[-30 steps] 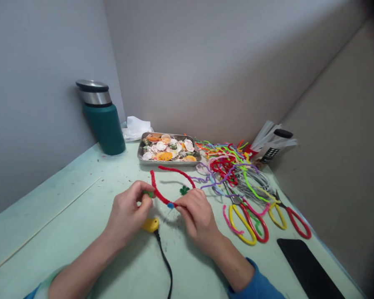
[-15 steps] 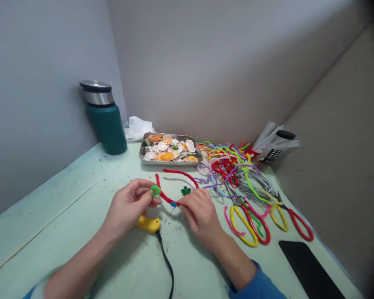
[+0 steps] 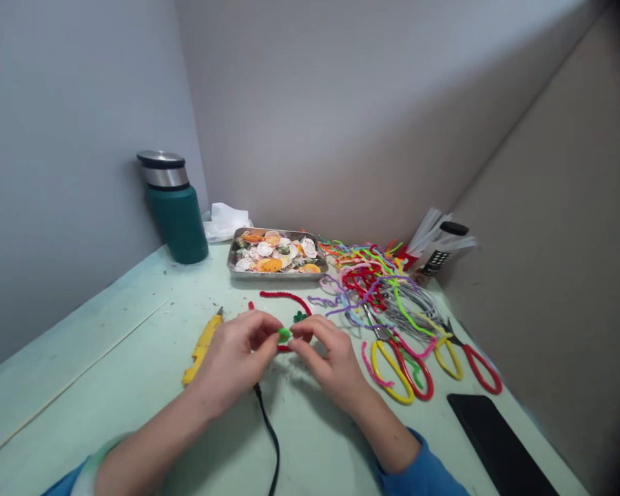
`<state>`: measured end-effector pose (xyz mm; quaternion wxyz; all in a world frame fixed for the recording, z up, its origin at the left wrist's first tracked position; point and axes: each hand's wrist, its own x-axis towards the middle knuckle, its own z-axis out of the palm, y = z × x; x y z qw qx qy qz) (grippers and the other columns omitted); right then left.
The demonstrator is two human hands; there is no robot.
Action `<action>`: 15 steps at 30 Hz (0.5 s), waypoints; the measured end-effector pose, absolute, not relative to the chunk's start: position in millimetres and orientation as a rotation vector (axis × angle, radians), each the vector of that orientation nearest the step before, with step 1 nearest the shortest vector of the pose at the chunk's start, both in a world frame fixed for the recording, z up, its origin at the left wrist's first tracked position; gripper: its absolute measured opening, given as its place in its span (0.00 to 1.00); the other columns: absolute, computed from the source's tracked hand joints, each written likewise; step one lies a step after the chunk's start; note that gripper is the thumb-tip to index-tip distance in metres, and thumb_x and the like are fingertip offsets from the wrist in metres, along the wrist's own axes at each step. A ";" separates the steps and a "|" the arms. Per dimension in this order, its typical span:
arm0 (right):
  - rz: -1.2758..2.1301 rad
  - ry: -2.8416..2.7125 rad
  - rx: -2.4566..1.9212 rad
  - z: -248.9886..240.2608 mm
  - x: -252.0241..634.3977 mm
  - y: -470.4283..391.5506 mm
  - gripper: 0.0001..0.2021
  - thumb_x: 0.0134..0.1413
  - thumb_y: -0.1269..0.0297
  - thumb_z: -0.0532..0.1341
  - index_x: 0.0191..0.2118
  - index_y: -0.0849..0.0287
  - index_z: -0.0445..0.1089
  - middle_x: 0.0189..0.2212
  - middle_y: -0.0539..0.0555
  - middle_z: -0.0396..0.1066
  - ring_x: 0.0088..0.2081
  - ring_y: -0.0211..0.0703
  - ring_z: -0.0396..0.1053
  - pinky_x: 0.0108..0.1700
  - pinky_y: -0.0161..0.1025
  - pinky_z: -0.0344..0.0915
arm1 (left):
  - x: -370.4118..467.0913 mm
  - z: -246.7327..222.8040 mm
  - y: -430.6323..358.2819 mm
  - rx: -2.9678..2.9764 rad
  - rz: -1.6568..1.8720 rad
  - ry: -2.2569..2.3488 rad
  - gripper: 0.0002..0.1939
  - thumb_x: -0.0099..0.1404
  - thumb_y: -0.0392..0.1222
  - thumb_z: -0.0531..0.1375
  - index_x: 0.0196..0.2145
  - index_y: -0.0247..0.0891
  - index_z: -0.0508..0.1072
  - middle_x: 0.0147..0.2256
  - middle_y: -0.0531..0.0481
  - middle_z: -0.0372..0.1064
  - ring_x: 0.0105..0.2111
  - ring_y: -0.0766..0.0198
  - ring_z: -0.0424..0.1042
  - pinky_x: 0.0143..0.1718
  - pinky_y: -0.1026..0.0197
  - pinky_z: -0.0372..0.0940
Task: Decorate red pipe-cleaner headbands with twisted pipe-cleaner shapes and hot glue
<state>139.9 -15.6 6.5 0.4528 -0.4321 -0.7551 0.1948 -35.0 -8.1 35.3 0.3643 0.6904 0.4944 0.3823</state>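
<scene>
**Inspector:** State the hands and what they hold.

**Assistant:** Two. The left hand (image 3: 240,353) has a narrow grip, thumb and finger pinching one green piece (image 3: 284,335). The right hand (image 3: 335,358) meets its right edge with fingertips; I cannot tell whether that grip is closed on anything.

**Inspector:** Location and axis of the green piece?

**Assistant:** Above the near middle of the table (image 3: 315,455), between the hands. Its visible part is wider than tall, long axis roughly left to right; its facing is unclear.

**Inspector:** And the red fuzzy stem (image 3: 288,296)?

**Assistant:** Three portions show beyond and beneath the fingers; their joining is hidden. The far portion runs left to right, one end pointing left, then bends towards the wearer. A short tip by the left hand points away from the wearer. One dark green flower (image 3: 300,317) lies beside the bend.

**Inspector:** Remaining count?

**Assistant:** One yellow tool (image 3: 202,348) beside the left hand, one black cord (image 3: 271,434), one teal bottle (image 3: 178,224), one metal tray (image 3: 277,276) of shells, too overlapped to count. At right, two pairs of scissors (image 3: 391,339), one black flat object (image 3: 501,441), and a tangled heap of coloured stems (image 3: 364,286), uncountable. At left, one thin stick (image 3: 77,377).
</scene>
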 end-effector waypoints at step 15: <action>1.307 -1.064 -0.894 -0.8 140.3 -19.9 0.07 0.50 0.63 0.63 0.27 0.60 0.67 0.20 0.45 0.65 0.21 0.32 0.60 0.27 0.31 0.56 | -5.6 26.3 3.0 1.156 0.887 0.913 0.16 0.52 0.43 0.65 0.35 0.35 0.66 0.23 0.56 0.67 0.19 0.71 0.66 0.22 0.67 0.62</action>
